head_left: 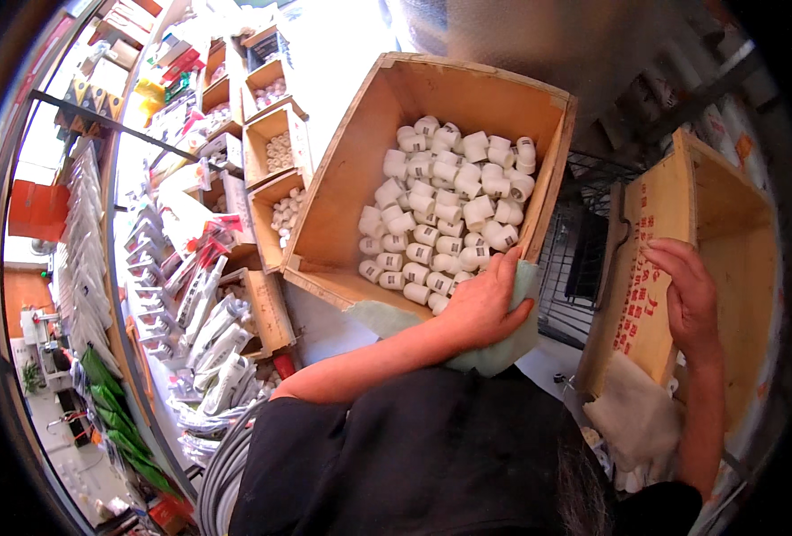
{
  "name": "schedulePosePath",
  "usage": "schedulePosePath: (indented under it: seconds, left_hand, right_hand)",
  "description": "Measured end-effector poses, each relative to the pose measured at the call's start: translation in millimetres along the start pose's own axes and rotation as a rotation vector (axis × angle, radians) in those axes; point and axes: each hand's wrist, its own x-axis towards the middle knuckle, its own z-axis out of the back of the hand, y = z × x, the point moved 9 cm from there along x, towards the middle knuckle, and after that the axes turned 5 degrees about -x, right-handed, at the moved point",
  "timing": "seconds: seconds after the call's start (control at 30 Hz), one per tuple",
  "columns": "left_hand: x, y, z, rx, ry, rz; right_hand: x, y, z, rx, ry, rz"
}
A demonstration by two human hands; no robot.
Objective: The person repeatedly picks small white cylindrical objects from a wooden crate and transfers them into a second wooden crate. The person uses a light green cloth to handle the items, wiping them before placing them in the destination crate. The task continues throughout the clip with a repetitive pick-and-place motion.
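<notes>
- Top: black short-sleeved shirt [396, 456], plain, no print or logo visible from above. Fabric matte, with soft folds across the chest.
- Sleeves: end near the shoulder on both sides; the left sleeve hem shows as a curved edge just above the elbow area.
- Forearms: both bare. No watch, strap or bracelet on either wrist.
- left hand [485, 308]: bare, no glove, no ring visible on the fingers [506, 268].
- right hand [692, 299]: bare, no glove, no ring visible.
- Hair: dark strands [583, 482] hang at the lower edge over the shirt front.
</notes>
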Motion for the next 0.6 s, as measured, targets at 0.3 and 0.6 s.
schedulePosePath:
  seconds: [0.3,0.6]
  left_hand:
    - [4.2,4.3,-3.9,-0.026,-0.002,-0.059]
    - [3.1,3.8,-5.2,-0.079,0.008,-0.103]
  right_hand:
    - [-1.4,-2.7,0.5,-0.029,-0.05,-0.035]
    - [-3.2,-9.8,-0.9,-0.002,-0.083,-0.082]
